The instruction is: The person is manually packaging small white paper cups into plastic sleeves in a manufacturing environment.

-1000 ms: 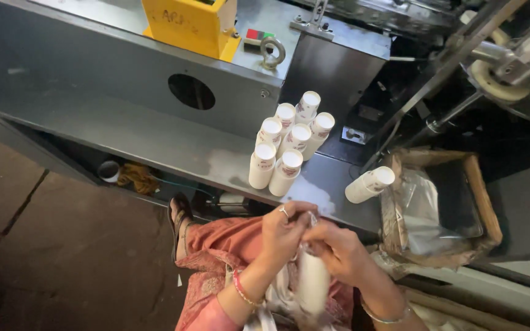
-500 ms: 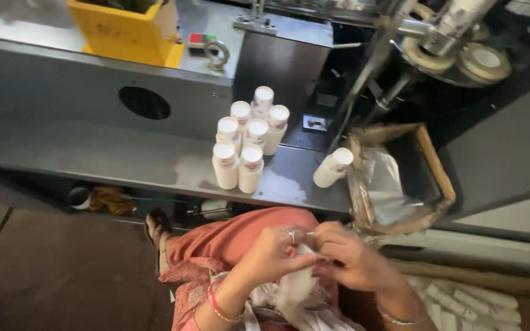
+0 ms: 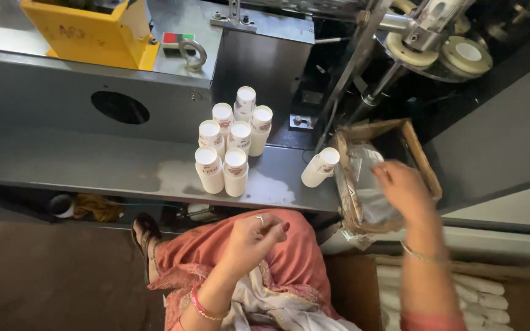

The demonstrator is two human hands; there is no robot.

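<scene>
My left hand (image 3: 254, 241) rests over my lap with a ring on one finger. Its fingers are curled in and nothing shows in them. White cloth or plastic (image 3: 265, 303) lies on my lap just below it. My right hand (image 3: 403, 187), blurred, is stretched out with fingers apart over a brown box (image 3: 421, 156) lined with clear plastic. Several upright stacks of white paper cups (image 3: 231, 144) stand in a cluster on the grey metal shelf (image 3: 93, 165). One more cup stack (image 3: 320, 167) leans beside the box's left edge.
A yellow bin (image 3: 93, 30) sits on top of the grey machine housing, near a red-and-green switch (image 3: 175, 38). Machine discs and rods (image 3: 455, 52) are at the upper right. Wrapped white cup sleeves (image 3: 483, 294) lie at the lower right. My sandalled foot (image 3: 145, 233) is under the shelf.
Both hands were together over my lap on a white cup stack. My right hand has since swung up and right to the lined box, and the stack is out of sight.
</scene>
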